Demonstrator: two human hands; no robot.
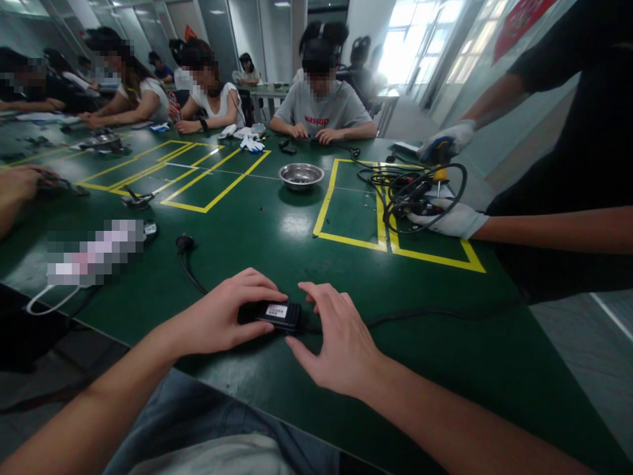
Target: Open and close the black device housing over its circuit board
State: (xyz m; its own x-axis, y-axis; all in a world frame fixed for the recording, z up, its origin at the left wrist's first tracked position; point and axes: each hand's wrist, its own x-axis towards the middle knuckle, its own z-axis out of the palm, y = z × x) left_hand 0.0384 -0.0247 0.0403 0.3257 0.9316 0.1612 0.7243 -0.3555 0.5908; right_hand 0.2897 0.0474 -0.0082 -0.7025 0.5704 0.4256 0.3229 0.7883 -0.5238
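A small black box (283, 315) with a white label and a ribbed right end, apparently a power adapter, lies on the green tabletop in front of me. My left hand (230, 310) holds its left end between thumb and fingers, hiding that part. Just right of the box, my right hand (336, 330) has thumb and fingers apart and holds nothing. A black cable (410, 315) leaves the right end, passes behind my right hand and runs right across the table. Beyond my left hand, a black power plug (184, 244) lies with its cord leading back toward that hand.
Ahead stands a metal bowl (301, 175). Yellow tape (351, 242) marks rectangles on the green table (277, 241). At right, a co-worker's gloved hands (457, 221) hold a yellow-handled tool and coiled black cable (462, 188). A blurred-out white object (106, 251) lies left. Other people sit around.
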